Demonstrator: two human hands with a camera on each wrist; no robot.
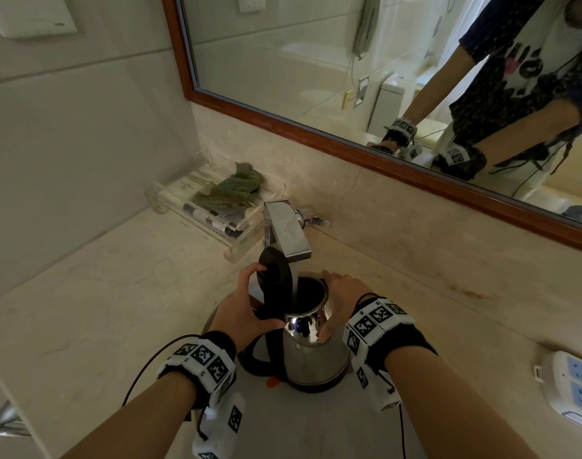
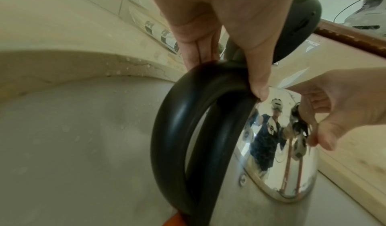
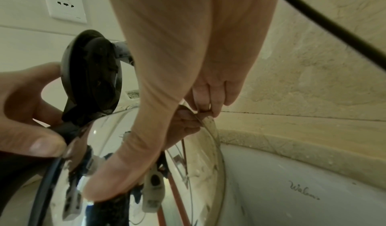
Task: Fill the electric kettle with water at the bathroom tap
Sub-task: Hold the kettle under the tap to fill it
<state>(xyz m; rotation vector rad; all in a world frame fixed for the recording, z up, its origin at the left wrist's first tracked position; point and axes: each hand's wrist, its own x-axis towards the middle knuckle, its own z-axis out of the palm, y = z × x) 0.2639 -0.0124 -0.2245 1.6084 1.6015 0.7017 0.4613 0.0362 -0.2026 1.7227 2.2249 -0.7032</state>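
Steel kettle [image 1: 316, 356] held upright beneath the tap [image 1: 288, 231], at the back edge of the basin [image 1: 316, 425].
Its polished body (mirror-bright, with a black base) is clasped below the rim by the right hand [image 1: 342, 303], thumb and fingers curved round it. The top of the black handle [image 2: 177, 138] is gripped by the left hand [image 1: 246, 309]. The black lid [image 1: 274, 271] is stood open.

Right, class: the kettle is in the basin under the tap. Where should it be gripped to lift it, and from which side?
Take the black loop handle of the kettle, coming from the person's left: it arches clear of the body, leaving finger room. The body is smooth and round, and the raised lid and tap block the top.
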